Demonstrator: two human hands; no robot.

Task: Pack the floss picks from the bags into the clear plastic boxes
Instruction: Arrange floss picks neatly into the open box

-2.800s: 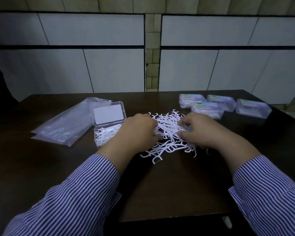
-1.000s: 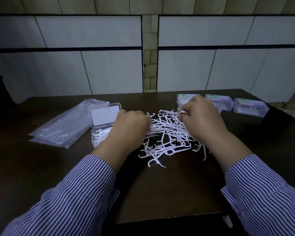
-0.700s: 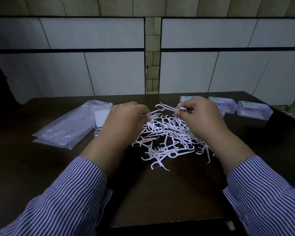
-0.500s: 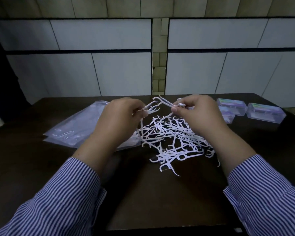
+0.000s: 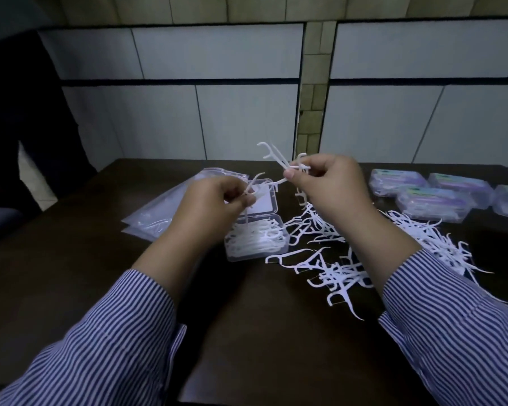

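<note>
**Picks lifted clear, open box waiting below**

Dark table [image 5: 247, 332], carrying everything. Landmark: open clear box [image 5: 257, 240], partly filled with white picks, lid [image 5: 263, 197] hinged up behind it. Left of the box and a little behind, flat empty-looking plastic bags [image 5: 162, 209]. Right of the box, touching its near corner, a loose pile of floss picks [image 5: 335, 268], spreading well out to the right. Far right of the box and behind the pile, several closed filled boxes [image 5: 431, 202] set close together.

Above the box's left edge, left hand [image 5: 217, 200], fingers curled, pinching a few picks [image 5: 251, 191] that dangle toward the box. Above and right of the box, right hand [image 5: 329, 183], thumb and fingers pinched on a small bundle of picks [image 5: 279, 158] fanning up and leftward, one reaching toward the left hand.

Likely handling: very light, thin, springy plastic; hooked heads apt to snag on each other and drag neighbours along. Best taken by the straight handles, several aligned the same way, rather than by the bow ends with the thread. Judged step: sorting a handful parallel before laying it into the box.
</note>
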